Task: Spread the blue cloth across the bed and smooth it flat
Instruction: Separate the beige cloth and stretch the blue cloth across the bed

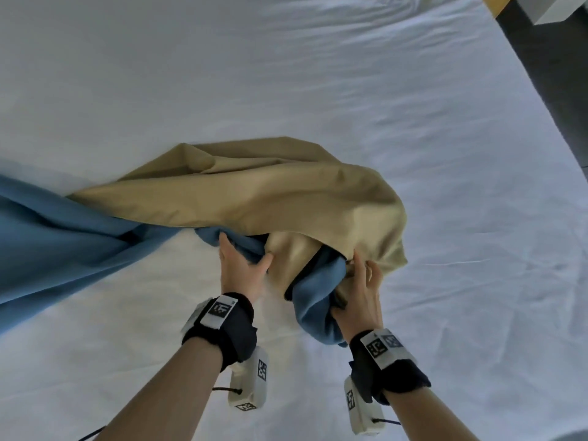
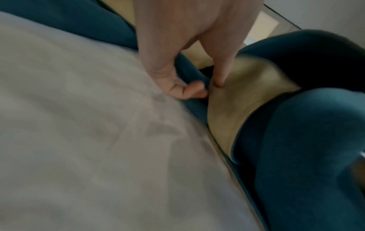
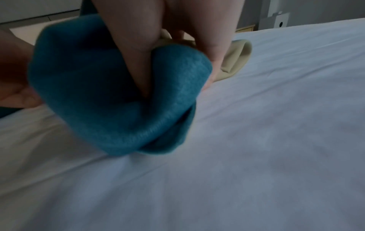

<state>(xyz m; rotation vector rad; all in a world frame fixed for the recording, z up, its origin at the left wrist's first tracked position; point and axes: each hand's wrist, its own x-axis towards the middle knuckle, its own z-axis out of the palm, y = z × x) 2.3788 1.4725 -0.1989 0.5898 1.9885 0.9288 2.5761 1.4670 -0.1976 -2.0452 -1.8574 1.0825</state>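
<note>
Honestly, the blue cloth [image 1: 57, 237] is nowhere near spread: it lies bunched on the bed [image 1: 286, 74], one blue tail trailing off to the person's left and its tan side [image 1: 270, 192] humped up in the middle. The left hand [image 1: 243, 265] pinches a blue fold between thumb and curled fingers [image 2: 197, 92]; the right hand [image 1: 359, 300] is closed tight round a twisted wad. If both pull apart now, I'd guess that twist cinches tighter rather than opening, and the white sheet underneath could drag into fresh wrinkles.
</note>
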